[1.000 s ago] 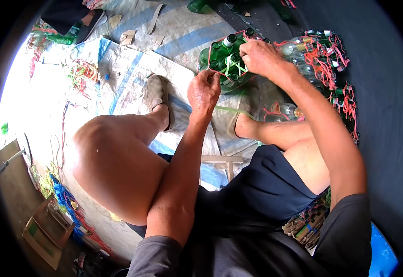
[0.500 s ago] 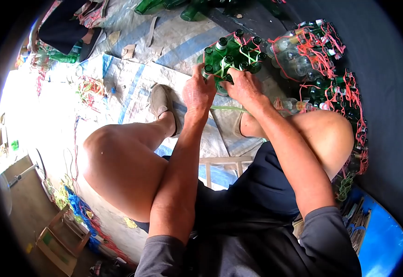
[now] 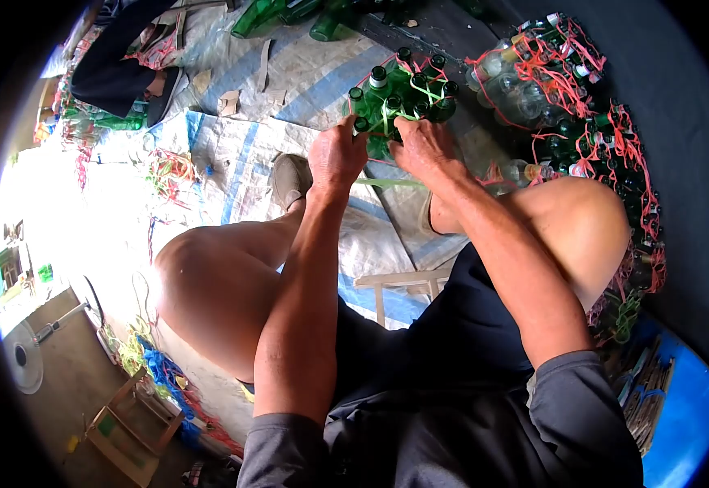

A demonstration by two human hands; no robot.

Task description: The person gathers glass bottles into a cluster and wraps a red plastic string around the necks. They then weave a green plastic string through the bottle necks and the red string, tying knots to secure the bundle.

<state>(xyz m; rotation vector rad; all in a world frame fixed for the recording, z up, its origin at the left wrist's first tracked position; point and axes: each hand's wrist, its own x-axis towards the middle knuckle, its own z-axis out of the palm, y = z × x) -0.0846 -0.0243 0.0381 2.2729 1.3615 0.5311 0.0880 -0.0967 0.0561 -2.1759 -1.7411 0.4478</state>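
Note:
A bundle of upright green glass bottles (image 3: 407, 98) stands in front of me, with pink twine around it and light green plastic twine (image 3: 393, 116) criss-crossing between the necks. My left hand (image 3: 337, 154) is at the bundle's near left side, its fingers curled closed by a bottle neck; what they pinch is hidden. At the near side, my right hand (image 3: 428, 150) is closed, thumb and forefinger at the green twine. A loose length of light green strap (image 3: 389, 183) passes below both hands, between my shins.
Tied bundles of clear and green bottles (image 3: 525, 93) stand at the right along a dark sheet. Loose green bottles (image 3: 330, 23) lie at the top. Another person's shoe and dark trouser leg (image 3: 119, 69) show upper left. A wooden frame (image 3: 407, 278) is between my legs. A fan (image 3: 25, 358) stands lower left.
The view has shifted slightly. Both hands stay at the near side of the bottle bundle, and the left hand sits a little further left of the right one.

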